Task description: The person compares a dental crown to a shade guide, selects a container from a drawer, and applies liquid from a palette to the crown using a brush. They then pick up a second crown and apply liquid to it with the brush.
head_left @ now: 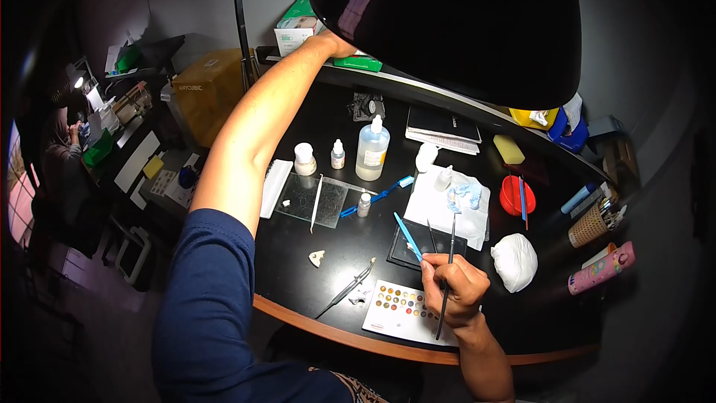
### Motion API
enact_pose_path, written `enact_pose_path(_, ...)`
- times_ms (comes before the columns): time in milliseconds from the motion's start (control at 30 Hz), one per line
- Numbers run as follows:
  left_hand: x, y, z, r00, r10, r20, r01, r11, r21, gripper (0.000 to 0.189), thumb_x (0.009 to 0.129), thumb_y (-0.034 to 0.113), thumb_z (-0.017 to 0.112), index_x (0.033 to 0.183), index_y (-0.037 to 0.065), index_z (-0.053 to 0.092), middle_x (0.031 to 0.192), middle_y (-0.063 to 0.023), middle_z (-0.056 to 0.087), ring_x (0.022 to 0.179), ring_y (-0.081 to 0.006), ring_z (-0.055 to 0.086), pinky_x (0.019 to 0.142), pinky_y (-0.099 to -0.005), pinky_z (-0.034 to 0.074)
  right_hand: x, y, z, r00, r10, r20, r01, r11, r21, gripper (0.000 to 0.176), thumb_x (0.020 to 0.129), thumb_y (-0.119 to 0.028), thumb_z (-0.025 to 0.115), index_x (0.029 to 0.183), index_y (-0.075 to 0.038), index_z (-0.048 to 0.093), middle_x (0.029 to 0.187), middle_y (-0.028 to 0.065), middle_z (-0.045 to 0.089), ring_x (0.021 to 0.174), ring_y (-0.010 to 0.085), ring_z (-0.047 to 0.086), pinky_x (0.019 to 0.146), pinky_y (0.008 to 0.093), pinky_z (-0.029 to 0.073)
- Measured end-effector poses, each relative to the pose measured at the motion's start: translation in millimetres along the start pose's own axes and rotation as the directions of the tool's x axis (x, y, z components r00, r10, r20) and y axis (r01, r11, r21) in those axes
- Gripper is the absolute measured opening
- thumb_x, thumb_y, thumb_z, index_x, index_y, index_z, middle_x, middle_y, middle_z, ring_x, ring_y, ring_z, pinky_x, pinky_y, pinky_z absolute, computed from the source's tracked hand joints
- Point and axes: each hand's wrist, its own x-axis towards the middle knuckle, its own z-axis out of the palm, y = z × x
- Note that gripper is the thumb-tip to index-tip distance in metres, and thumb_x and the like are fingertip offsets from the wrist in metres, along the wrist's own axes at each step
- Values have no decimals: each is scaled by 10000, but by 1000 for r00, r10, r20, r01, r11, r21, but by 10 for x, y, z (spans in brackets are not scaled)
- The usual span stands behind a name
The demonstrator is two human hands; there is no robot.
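Blue stick: pinched between the thumb and fingertips of the right hand, slanting up to the left over the black tray (399, 251); the stick (408, 235) is above the desk's near half.
Brush: a long dark brush (445, 302) crosses the same hand, one end up by the white cloth (466, 213), the other down over the colour card (395, 303).
Right hand: the hand (456, 283) is closed, fingers curled round both tools.
Left hand: the hand (339, 46) is stretched out to the shelf (440, 89), beside the green and white box (298, 26); whether it is open or holding anything, I cannot tell.
Desk: black top (291, 283) with a wooden edge. Left of the tray lie tweezers (348, 289) and a small pale piece (317, 258); farther back, a glass plate (309, 201), a blue toothbrush (380, 195) and a big clear bottle (371, 151). To the right are a white bundle (514, 263), a red bowl (516, 195) and a pink bottle (601, 269).
Room: a large brown box (209, 89) stands at left; beyond it, a person (63, 142) sits by a small lit lamp (78, 82).
Hard to make out: the black lampshade (455, 22) covers the left fingers and part of the shelf; the right hand hides part of the card; the picture's edges fall dark.
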Motion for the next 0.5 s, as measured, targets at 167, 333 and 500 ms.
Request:
enact_pose_path(167, -52, -22, -2, 999, 7, 40, -7, 1000, -7, 227, 922, 182, 642, 1060, 26, 732, 1157, -230, 721, 1149, -428, 656, 998, -455, 526, -13, 5, 4, 1000, 17, 7, -17, 1000, 5, 295, 787, 101, 786, 724, -40, 535, 808, 153, 762, 552, 177, 665, 483, 257, 487)
enact_pose_path(333, -83, -43, 18, 994, 14, 106, -12, 1000, -24, 221, 922, 179, 633, 1035, 20, 738, 1140, -231, 728, 1132, -431, 666, 982, -453, 538, -3, 4, -20, 999, 31, 9, -31, 999, -9, 280, 781, 100, 774, 705, -32, 539, 801, 140, 748, 582, 205, 685, 523, 282, 527)
enact_pose_path(500, -222, -125, 199, 996, 80, 41, -83, 993, 85, 251, 929, 207, 656, 1112, 68, 758, 1194, -205, 733, 1225, -389, 647, 1086, -566, 438, 8, 22, -15, 1000, 10, -11, -10, 1000, -15, 251, 786, 109, 764, 699, -10, 561, 801, 150, 740, 577, 226, 677, 522, 304, 518)
